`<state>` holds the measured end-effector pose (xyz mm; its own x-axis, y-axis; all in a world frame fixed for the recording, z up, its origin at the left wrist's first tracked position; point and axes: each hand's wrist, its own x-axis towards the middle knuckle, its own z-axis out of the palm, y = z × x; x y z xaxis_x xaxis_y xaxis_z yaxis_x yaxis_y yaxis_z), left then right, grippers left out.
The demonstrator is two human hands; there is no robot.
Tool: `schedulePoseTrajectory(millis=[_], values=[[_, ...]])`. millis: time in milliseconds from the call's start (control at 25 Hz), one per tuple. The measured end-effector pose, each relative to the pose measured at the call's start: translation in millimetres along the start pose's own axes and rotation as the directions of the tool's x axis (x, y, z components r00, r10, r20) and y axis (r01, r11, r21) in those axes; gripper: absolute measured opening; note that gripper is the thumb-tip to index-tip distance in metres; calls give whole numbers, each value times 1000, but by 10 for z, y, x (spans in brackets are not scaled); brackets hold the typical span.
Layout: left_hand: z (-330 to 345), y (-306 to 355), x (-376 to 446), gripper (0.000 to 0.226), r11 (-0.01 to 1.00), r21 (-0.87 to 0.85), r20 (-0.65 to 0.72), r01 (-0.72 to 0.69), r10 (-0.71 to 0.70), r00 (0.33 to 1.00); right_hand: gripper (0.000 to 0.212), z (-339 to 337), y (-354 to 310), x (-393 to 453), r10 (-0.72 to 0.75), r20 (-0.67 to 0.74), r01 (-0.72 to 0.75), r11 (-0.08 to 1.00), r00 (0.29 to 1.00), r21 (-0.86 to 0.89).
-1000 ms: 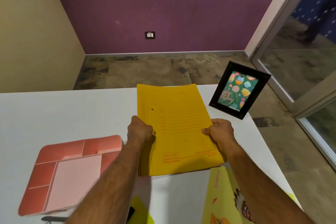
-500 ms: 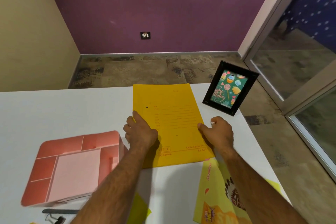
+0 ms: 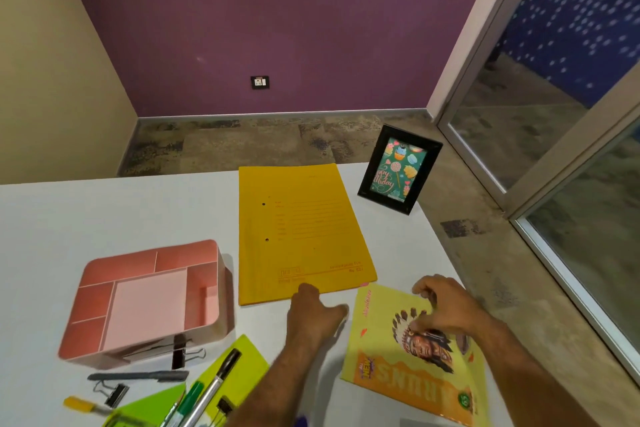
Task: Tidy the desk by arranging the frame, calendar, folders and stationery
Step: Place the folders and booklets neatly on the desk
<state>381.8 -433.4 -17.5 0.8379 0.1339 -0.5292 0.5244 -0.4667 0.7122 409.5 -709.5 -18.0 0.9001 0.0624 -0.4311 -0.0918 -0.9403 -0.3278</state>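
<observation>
A yellow folder [image 3: 301, 232] lies flat on the white desk [image 3: 104, 215], with no hand on it. A black picture frame [image 3: 398, 170] stands upright at the far right corner. My left hand [image 3: 311, 315] rests open on the desk just below the folder's near edge. My right hand [image 3: 446, 308] is curled over the top right of a yellow notebook [image 3: 398, 364] with a feathered-headdress picture, pinching its cover. A pink desk organizer [image 3: 145, 302] sits empty on the left.
Loose stationery lies at the near left: a grey pen [image 3: 138, 375], binder clips [image 3: 112, 392], a yellow highlighter [image 3: 79, 404], markers [image 3: 214, 385] and lime green paper [image 3: 239, 367]. The desk's right edge [image 3: 446, 253] drops to the floor; glass doors stand beyond.
Both hands have let go of the yellow folder, which now lies flat. They have drawn back toward me, and my right hand has come down onto the yellow notebook.
</observation>
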Motion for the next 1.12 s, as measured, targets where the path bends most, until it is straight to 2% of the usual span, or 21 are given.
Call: schedulePoseTrajectory(millis=[80,160,320,400,520,640,720,880,1000,1120], values=[[160,-85,-174,83,995,8,33,103,-103,994,84,43,90,-76,32,54,-26,994,998,-103],[304,-137,-310,89,989,1,55,145,-145,988,86,73,115,-108,52,52,-45,991,997,-127],[446,-124,-529,70,983,-59,139,174,-164,977,78,80,70,-129,78,-5,-78,990,997,-117],[466,-124,-576,69,981,-84,146,173,-160,976,76,69,43,-158,60,-38,-63,993,997,-100],[469,-169,-611,86,972,-156,160,176,-151,976,69,99,94,-210,67,-43,-65,997,997,50],[442,-228,-689,91,955,-234,183,184,-142,973,48,68,160,-329,73,-141,-32,962,987,273],[406,-234,-779,92,953,-251,210,170,-118,971,33,-2,191,-419,60,-142,-7,939,988,343],[328,-203,-942,83,915,-371,221,161,-81,972,21,-203,242,-618,63,-106,-1,864,992,504],[260,-150,-1014,60,857,-501,185,118,-27,982,16,-350,198,-811,87,-97,-7,780,991,626],[171,-81,-1071,32,831,-556,132,28,54,990,13,-406,97,-985,99,-151,45,676,984,736]])
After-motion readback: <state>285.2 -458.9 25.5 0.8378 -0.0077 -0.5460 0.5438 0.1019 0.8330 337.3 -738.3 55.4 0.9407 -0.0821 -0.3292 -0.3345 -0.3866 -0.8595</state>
